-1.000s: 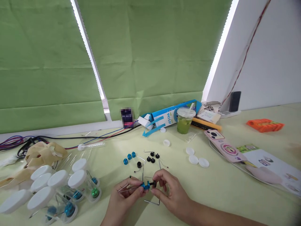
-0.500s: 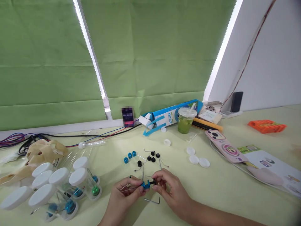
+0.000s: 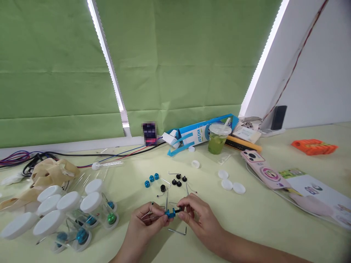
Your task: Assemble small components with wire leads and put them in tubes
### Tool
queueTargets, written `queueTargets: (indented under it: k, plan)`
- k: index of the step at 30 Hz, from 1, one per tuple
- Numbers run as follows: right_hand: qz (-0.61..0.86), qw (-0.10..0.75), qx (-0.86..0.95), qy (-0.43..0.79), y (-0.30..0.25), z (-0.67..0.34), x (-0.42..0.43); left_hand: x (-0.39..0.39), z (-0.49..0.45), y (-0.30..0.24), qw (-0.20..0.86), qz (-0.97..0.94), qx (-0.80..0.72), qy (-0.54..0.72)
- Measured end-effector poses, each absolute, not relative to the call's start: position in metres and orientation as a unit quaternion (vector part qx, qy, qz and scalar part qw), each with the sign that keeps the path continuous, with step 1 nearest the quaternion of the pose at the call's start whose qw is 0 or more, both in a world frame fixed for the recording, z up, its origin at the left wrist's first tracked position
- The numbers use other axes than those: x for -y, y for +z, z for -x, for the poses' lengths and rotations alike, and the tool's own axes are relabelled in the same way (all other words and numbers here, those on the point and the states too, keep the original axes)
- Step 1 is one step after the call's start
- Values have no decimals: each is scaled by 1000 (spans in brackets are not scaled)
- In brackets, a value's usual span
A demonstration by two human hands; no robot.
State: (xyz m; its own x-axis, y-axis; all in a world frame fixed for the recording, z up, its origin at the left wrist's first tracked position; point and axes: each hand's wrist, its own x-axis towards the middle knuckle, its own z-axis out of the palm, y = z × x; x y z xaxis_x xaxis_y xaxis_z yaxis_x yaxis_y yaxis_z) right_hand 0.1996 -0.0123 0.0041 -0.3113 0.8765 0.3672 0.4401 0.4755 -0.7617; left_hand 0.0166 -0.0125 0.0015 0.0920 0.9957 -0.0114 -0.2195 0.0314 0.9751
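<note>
Between my hands is a small blue metal fitting (image 3: 170, 213), pinched by the thumb and fingers of my left hand (image 3: 145, 226). Thin metal rods also pass through those fingers. My right hand (image 3: 203, 221) grips a black thumbscrew (image 3: 179, 209) by its head, and its shank meets the fitting's right end. How deep the shank sits I cannot tell. Just below the hands lies an L-shaped hex key (image 3: 178, 232). Beyond them are several black thumbscrews (image 3: 179, 183), blue knurled pieces (image 3: 151, 178), a black round piece (image 3: 162, 188) and thin bent rods (image 3: 165, 182).
Clear tubes with white caps (image 3: 68, 201), holding blue and green parts, stand at left beside tan cloth (image 3: 52, 171). White caps (image 3: 226, 184), a green drink cup (image 3: 218, 140), a blue carton (image 3: 192, 137), a pink phone (image 3: 263, 170) and an orange packet (image 3: 314, 147) lie beyond and rightward.
The fingers of my right hand have shifted slightly around the thumbscrew's head and cover more of it. My left hand keeps its grip. The whole view has moved a little.
</note>
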Motion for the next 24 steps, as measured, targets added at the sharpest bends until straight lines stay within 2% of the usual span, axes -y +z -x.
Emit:
queueTargets:
  k: [24]
  plan:
    - [390, 423, 779, 250, 6, -199, 13, 10, -12, 6, 605, -460, -416, 500]
